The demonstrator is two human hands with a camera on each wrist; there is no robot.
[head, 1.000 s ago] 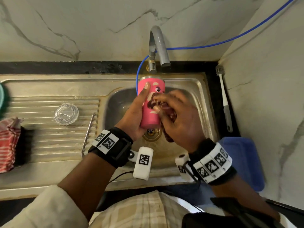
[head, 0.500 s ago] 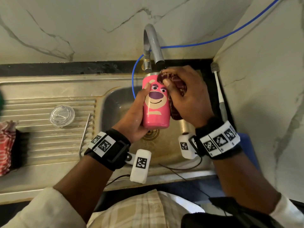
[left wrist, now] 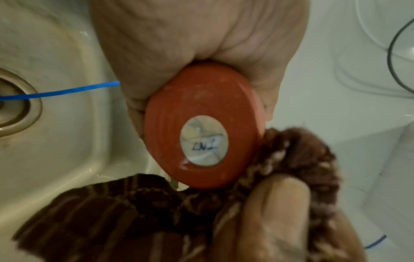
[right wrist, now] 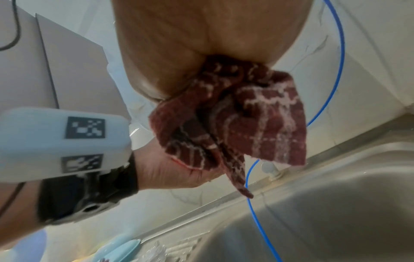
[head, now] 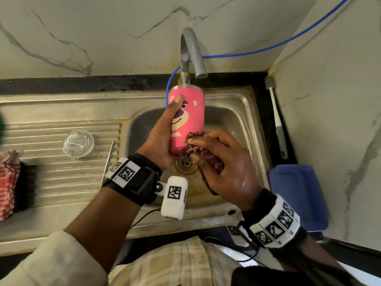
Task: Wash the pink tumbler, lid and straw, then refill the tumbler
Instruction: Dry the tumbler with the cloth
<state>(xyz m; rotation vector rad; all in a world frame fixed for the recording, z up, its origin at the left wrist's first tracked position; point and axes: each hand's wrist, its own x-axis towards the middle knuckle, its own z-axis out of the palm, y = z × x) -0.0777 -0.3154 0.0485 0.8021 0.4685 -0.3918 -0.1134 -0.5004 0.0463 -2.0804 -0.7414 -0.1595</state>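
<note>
The pink tumbler [head: 190, 112] with a bear face is held upright over the sink basin [head: 237, 124], under the tap [head: 192, 52]. My left hand [head: 165, 131] grips its left side, thumb on the front. The left wrist view shows the tumbler's base [left wrist: 203, 143] in that palm. My right hand [head: 222, 159] holds a maroon patterned cloth [head: 195, 145] against the tumbler's lower right side; the cloth [right wrist: 235, 120] hangs bunched from that hand. The clear lid [head: 78, 143] lies on the ribbed drainboard. A thin metal straw [head: 107, 164] lies beside it.
A blue hose [head: 257, 50] runs from the wall corner behind the tap and down to the drain [head: 185, 162]. A brush [head: 277, 118] leans at the right wall. A blue container [head: 299, 195] sits on the right counter. A red striped cloth [head: 8, 182] lies far left.
My right hand with the cloth has slid down from the tumbler's top rim to its lower side. The tumbler has turned a little in my left hand.
</note>
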